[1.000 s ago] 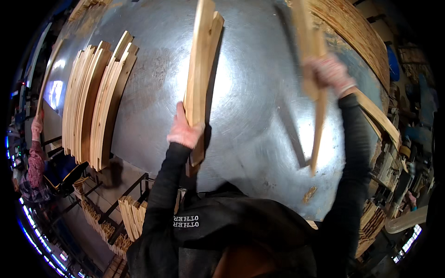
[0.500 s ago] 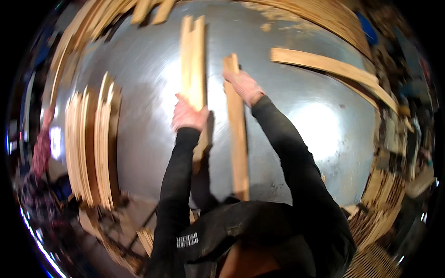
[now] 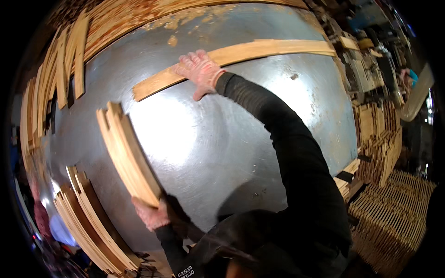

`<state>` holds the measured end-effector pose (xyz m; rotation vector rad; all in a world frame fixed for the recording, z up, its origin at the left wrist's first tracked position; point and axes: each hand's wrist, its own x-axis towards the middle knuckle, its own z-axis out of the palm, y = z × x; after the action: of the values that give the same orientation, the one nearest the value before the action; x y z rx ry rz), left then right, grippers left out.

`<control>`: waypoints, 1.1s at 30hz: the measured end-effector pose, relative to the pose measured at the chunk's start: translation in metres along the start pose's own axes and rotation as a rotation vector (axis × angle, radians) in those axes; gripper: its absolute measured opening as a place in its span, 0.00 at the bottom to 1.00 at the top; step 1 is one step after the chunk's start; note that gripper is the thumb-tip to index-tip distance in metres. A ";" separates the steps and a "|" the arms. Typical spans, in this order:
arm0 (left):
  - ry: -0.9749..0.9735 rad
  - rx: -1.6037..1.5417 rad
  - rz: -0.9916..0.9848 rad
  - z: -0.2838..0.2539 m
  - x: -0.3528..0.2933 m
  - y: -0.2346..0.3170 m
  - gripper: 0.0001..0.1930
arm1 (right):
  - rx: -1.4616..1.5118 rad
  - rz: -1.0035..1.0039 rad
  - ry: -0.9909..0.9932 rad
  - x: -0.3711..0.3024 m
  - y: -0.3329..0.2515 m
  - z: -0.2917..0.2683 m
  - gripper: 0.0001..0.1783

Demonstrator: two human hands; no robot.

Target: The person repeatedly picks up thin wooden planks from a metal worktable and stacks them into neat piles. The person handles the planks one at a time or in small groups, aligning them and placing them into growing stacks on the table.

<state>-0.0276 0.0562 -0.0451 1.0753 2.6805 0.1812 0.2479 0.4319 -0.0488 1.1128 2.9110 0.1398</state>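
My left hand [image 3: 151, 214], in a pale glove, grips the near end of a small stack of wooden boards [image 3: 130, 157]. These boards lie tilted to the left on the metal tabletop, their far ends uneven. My right hand [image 3: 200, 73], also gloved, rests flat across a long wooden board [image 3: 259, 48], fingers spread over it and thumb apart on the near side. That board runs from the middle of the tabletop to the right edge, slightly bent by the lens.
The shiny metal tabletop [image 3: 218, 148] spans the middle. At left stand stacked boards [image 3: 88, 222]; more loose boards [image 3: 69, 60] lie far left. Rough planks [image 3: 139, 14] line the far edge, with wood shavings. Stacked wood [image 3: 389, 217] stands right. A co-worker's sleeve [image 3: 41, 213] shows at far left.
My view has turned right. My left hand has slid to the near end of its boards. My right hand has let go of a narrow board and moved onto the long one.
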 end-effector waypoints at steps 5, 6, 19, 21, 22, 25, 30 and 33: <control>-0.012 0.206 0.050 -0.017 -0.033 -0.072 0.54 | 0.258 0.218 -0.320 -0.021 0.034 -0.002 0.39; -0.040 0.269 0.044 -0.020 -0.035 -0.067 0.53 | 0.391 0.258 -0.404 -0.022 0.028 -0.009 0.38; -0.752 -0.716 0.319 0.030 -0.013 0.275 0.21 | 1.075 0.867 0.738 -0.151 0.022 0.011 0.28; -0.671 -0.545 0.461 0.033 0.033 0.332 0.20 | 0.850 1.312 0.891 -0.208 0.069 0.027 0.43; -0.650 -0.408 0.565 0.039 0.061 0.369 0.20 | 0.895 1.499 0.851 -0.229 0.089 0.034 0.48; -0.706 -0.628 0.860 0.080 0.113 0.494 0.18 | 0.824 1.672 0.713 -0.265 0.147 0.046 0.51; -1.124 -0.700 1.172 0.166 0.084 0.635 0.15 | 0.797 1.626 0.653 -0.223 0.219 0.068 0.51; -1.370 -0.684 0.964 0.182 0.047 0.609 0.23 | 0.658 1.543 0.485 -0.205 0.221 0.095 0.48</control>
<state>0.3932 0.5317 -0.1037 1.3620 0.7140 0.3197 0.5524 0.4667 -0.1257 3.4368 1.5015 -0.6322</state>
